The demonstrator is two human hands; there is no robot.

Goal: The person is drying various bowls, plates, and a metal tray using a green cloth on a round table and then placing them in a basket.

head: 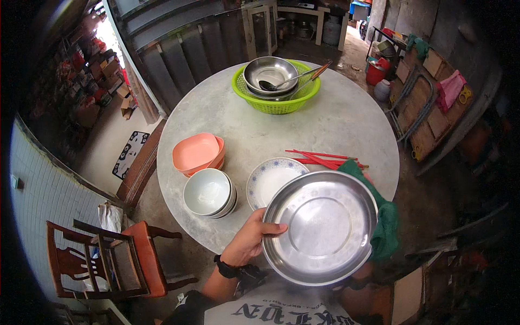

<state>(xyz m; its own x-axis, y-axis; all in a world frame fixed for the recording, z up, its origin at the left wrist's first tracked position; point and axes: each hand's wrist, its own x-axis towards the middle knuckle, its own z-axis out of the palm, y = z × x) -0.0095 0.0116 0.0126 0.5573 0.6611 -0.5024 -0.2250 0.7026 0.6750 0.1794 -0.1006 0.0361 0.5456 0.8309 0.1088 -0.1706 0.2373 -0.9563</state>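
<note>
My left hand [254, 235] grips the left rim of a round, shallow stainless-steel dish [321, 227], thumb on the inner side. The dish is tilted above the near edge of the table. A green cloth [384, 227] wraps its right rim. My right hand [368, 178] is mostly hidden behind the dish and the cloth, holding the cloth against the rim. Partly covered by the dish, a white plate with a blue-patterned rim [268, 178] lies on the table. Several red chopsticks [321, 158] lie loosely crossed just beyond the dish.
The round grey table [337, 109] holds stacked white bowls [207, 193], pink-orange plastic dishes [197, 152] and a green plastic basket [276, 106]. Metal bowls [270, 73] and long-handled utensils [315, 73] sit in the basket. A wooden chair [142, 260] stands at the left.
</note>
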